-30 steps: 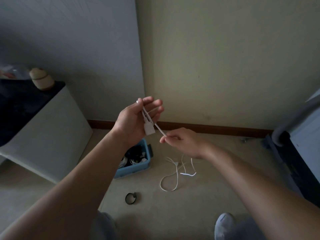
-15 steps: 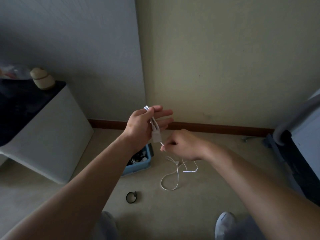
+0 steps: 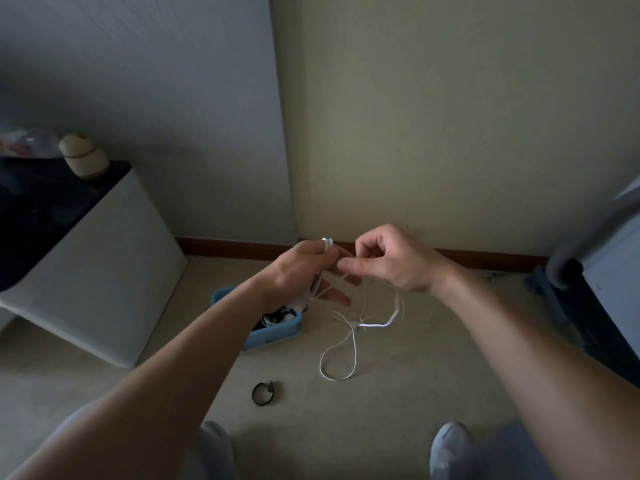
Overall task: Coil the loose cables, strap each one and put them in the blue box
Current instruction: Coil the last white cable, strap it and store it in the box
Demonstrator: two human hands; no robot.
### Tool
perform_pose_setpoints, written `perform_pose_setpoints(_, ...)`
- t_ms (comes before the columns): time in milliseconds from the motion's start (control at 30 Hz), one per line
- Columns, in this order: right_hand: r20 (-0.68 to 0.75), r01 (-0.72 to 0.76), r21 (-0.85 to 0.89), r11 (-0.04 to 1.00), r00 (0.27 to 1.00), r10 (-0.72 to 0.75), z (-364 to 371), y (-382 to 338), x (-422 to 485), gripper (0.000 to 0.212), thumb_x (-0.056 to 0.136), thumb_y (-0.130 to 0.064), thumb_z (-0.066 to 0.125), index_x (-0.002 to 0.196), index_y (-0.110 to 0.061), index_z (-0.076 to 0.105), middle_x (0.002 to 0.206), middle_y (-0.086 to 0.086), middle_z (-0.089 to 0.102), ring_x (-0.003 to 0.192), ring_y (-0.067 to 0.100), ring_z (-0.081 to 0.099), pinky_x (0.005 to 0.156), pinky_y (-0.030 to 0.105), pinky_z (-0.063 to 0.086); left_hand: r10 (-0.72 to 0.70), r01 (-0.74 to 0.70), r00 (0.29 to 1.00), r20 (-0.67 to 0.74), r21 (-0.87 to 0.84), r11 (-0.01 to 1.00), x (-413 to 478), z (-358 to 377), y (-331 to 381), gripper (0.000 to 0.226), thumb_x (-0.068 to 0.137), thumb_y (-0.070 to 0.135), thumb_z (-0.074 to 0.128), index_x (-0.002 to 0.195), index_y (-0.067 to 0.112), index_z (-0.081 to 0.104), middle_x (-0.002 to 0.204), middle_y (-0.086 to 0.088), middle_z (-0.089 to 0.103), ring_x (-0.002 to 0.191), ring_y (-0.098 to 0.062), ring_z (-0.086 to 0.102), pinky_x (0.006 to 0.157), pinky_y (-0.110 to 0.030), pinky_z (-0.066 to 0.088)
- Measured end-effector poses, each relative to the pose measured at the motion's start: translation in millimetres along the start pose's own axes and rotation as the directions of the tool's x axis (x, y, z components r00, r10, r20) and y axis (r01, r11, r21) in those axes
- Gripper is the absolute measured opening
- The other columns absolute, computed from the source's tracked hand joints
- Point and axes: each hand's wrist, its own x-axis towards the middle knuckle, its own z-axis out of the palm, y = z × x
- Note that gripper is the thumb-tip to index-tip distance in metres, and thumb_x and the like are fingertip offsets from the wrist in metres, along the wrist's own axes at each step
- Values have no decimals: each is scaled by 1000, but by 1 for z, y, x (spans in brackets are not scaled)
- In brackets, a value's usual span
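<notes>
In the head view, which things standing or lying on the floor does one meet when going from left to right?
From the left: white cabinet → blue box → white cable → grey shoe.

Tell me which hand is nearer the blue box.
Left. The left hand, wound with cable, is just above the blue box. The right hand pinches the cable farther right, above the slack lying on the floor.

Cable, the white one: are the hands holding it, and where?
Both. The left hand holds the cable's wound loops; the right hand pinches the loose strand just beside it. The rest lies on the floor.
</notes>
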Motion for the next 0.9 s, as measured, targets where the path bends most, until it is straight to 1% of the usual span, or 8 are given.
perform_pose_setpoints(133,68,-9,224,975,998,-6,-7,-1,-2,8,88,-11,73,80,-7,74,60,-1,59,48,3,42,47,17,31,-64,59,998,27,143,988,-2,6,5,27,107,13,35,106,0,58,77,-23,65,46,-16,61,44,-25,48)
perform_pose_setpoints(267,-40,14,287,958,999,-2,-8,8,-1,1,82,-14,77,82,-15,77,67,11,61,54,10,47,48,22,35,-89,78,994,56,175,981,2,-2,4,46,106,25,30,112,-6,63,49,-8,47,41,-17,39,51,-30,40)
perform_pose_setpoints(333,-157,31,284,958,987,15,-6,11,0,8,79,-15,82,77,-17,74,63,9,57,50,11,43,46,22,34,-113,96,986,125,138,986,2,-3,3,57,106,34,24,112,-6,64,49,-3,33,41,-14,31,51,-30,39)
perform_pose_setpoints(433,-277,57,250,967,961,15,-6,15,3,13,78,-11,82,75,-15,70,55,-6,56,48,4,39,47,16,33,-159,150,972,170,64,987,0,0,6,52,106,36,27,99,1,65,54,1,21,44,-12,22,47,-25,37)
perform_pose_setpoints(567,-230,33,281,959,973,34,0,16,5,10,90,-9,71,84,-17,70,71,5,61,56,9,43,52,20,36,-64,73,980,190,-44,996,-4,1,12,41,106,31,33,78,9,54,54,2,16,43,-13,17,46,-23,35)
perform_pose_setpoints(667,-138,-46,326,944,986,96,5,14,5,12,97,-9,60,89,-14,67,69,3,56,50,10,45,50,22,36,36,4,988,149,-258,966,-5,-3,15,41,104,31,34,69,16,50,57,0,10,42,-12,16,46,-23,38)
perform_pose_setpoints(767,-77,-101,313,944,988,131,10,18,9,20,101,-16,56,88,-20,72,64,0,52,46,10,43,49,24,38,107,-35,986,130,-465,884,-4,-10,15,38,103,33,34,71,18,49,51,6,18,38,-8,26,52,-26,42)
perform_pose_setpoints(900,-7,-224,269,937,972,235,18,24,12,24,106,-23,47,91,-18,65,54,-6,43,42,10,36,53,27,39,152,-91,988,22,-712,696,-4,-17,17,37,104,34,32,78,16,51,68,-1,63,62,-18,65,69,-30,55)
